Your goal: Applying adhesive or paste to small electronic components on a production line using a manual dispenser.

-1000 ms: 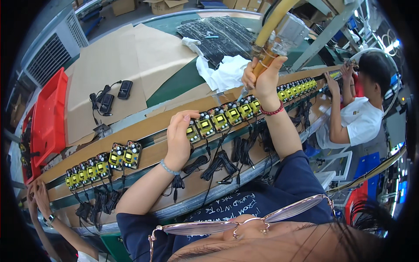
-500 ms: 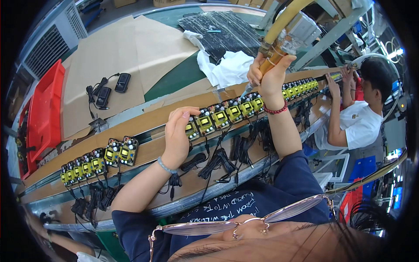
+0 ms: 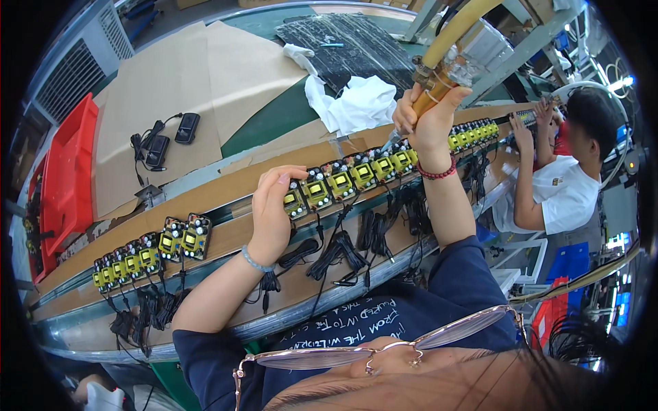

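A long row of circuit boards [image 3: 340, 183] with yellow transformers runs along the rail, black cables hanging from its near side. My left hand [image 3: 273, 205] lies against the board at the row's left end, fingers stretched together over its far edge; the thumb is hidden. Gripped in my right hand [image 3: 430, 123] is a glue gun [image 3: 433, 96] with an amber barrel, fed by a yellow hose [image 3: 452, 31]. Its pale nozzle [image 3: 391, 142] points down at the far edge of the boards. Farther left, a shorter group of boards [image 3: 142, 259] stands apart from the row.
Two black power adapters [image 3: 186, 128] lie on brown cardboard [image 3: 164, 75]. A red bin [image 3: 68, 164] stands at the left. White cloth [image 3: 353, 106] lies beside a dark smeared board [image 3: 349, 44]. A co-worker [image 3: 555, 178] handles boards at the right end of the line.
My right hand and the nozzle have moved slightly right along the row. My left hand keeps its place on the end board. Another person's arm at lower left has gone from view.
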